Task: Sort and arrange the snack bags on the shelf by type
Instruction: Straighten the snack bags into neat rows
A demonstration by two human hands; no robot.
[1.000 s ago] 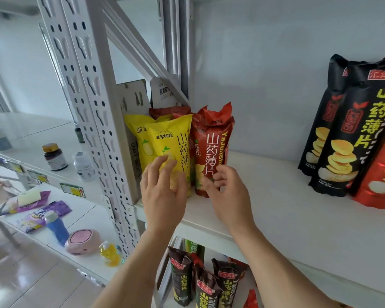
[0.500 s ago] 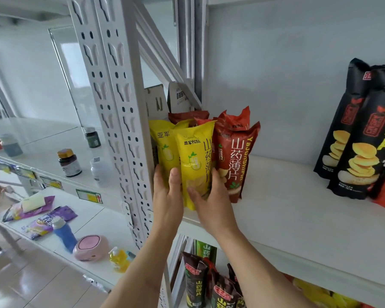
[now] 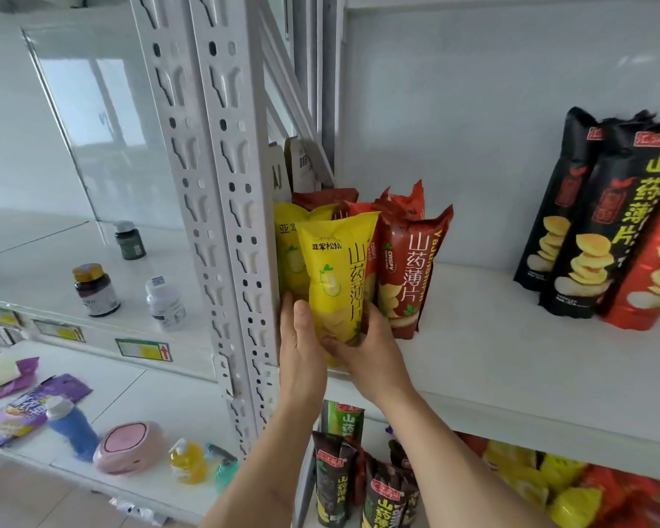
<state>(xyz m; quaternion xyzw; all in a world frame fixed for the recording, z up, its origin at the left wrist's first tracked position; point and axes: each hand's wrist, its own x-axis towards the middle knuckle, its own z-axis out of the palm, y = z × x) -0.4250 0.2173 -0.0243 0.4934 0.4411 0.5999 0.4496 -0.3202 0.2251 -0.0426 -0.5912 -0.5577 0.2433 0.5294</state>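
Yellow bags (image 3: 336,276), red bags (image 3: 408,276), black bags (image 3: 587,238) on a white shelf (image 3: 511,356).

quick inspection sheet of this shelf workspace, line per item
surface: white shelf board, bare between the two bag groups
job's things: front yellow bag upright at the left end, a second yellow bag behind it; red bags upright just to its right; black bags and a large red bag lean on the wall far right; more bags on the lower shelf
clutter: nothing seen on this shelf
grippers: left hand flat against the front yellow bag's left side; right hand cups its base
cables: nothing seen
surroundings: perforated upright post; bottles and toiletries on neighbouring shelves
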